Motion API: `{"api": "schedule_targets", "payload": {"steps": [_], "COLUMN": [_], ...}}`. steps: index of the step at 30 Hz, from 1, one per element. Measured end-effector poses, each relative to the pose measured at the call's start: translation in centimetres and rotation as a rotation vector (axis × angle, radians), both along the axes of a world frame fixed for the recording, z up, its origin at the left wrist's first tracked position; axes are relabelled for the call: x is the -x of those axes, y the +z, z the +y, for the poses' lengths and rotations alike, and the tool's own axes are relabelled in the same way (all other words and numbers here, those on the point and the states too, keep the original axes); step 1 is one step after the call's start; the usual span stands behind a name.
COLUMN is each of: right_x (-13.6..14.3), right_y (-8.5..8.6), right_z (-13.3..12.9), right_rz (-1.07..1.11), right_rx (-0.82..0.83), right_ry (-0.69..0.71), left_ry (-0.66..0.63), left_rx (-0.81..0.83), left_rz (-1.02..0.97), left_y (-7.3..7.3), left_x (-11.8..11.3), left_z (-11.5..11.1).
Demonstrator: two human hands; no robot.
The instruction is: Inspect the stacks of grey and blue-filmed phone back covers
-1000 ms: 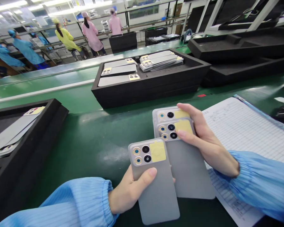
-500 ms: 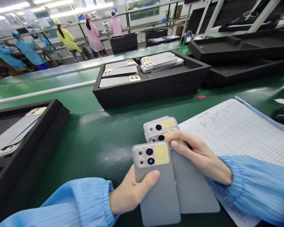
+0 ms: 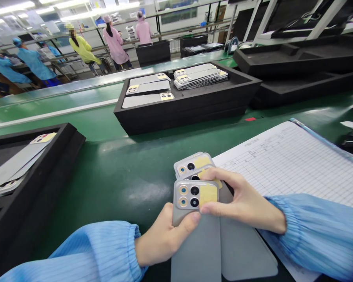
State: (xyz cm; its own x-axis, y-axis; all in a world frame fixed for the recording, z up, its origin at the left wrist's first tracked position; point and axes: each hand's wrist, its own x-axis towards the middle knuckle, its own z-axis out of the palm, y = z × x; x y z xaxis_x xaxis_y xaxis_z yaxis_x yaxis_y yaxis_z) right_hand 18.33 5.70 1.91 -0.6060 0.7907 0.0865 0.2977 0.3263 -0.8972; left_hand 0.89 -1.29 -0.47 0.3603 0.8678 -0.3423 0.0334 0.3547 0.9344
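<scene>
My left hand (image 3: 170, 235) grips a grey phone back cover (image 3: 198, 243) from its left edge, thumb on the face. Camera rings and a yellow film patch (image 3: 208, 192) show at its top. My right hand (image 3: 235, 196) is closed at the upper right of this cover, its thumb on the lower edge of the yellow patch. The fingers of that hand reach over further phone back covers (image 3: 241, 250), which lie fanned out behind the front one. How many are stacked there I cannot tell.
A black tray (image 3: 188, 113) with several phone back covers stands across the green table (image 3: 114, 164). Another black tray (image 3: 61, 156) with covers is at left. Gridded paper sheets (image 3: 294, 156) lie at right, near stacked black trays (image 3: 282, 94). Several people work in the background.
The front cover has moved right and turned more upright in my left hand. My right thumb has come down onto its yellow patch. The covers behind have shifted slightly down and left at the top.
</scene>
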Motion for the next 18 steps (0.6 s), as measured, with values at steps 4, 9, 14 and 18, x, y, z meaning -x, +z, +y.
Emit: {"api": "schedule_targets", "payload": {"steps": [4, 9, 14, 18], "right_x": [-0.1, 0.1, 0.3, 1.0], "right_y": [0.0, -0.5, 0.0, 2.4], "right_z": [0.0, -0.3, 0.3, 1.3], "right_rz": [-0.02, -0.006, -0.016, -0.034], "right_rx": [-0.024, -0.07, -0.142, -0.377], "right_ry": [-0.022, 0.028, 0.007, -0.162], "left_ry": [0.003, 0.132, 0.399, 0.453], "left_rx": [0.021, -0.104, -0.415, -0.537], "left_rz": [0.007, 0.093, 0.319, 0.281], "left_y": [0.0, -0.1, 0.4, 3.6], "left_x": [0.0, -0.3, -0.6, -0.5], "left_z": [0.0, 0.0, 1.6, 3.5]}}
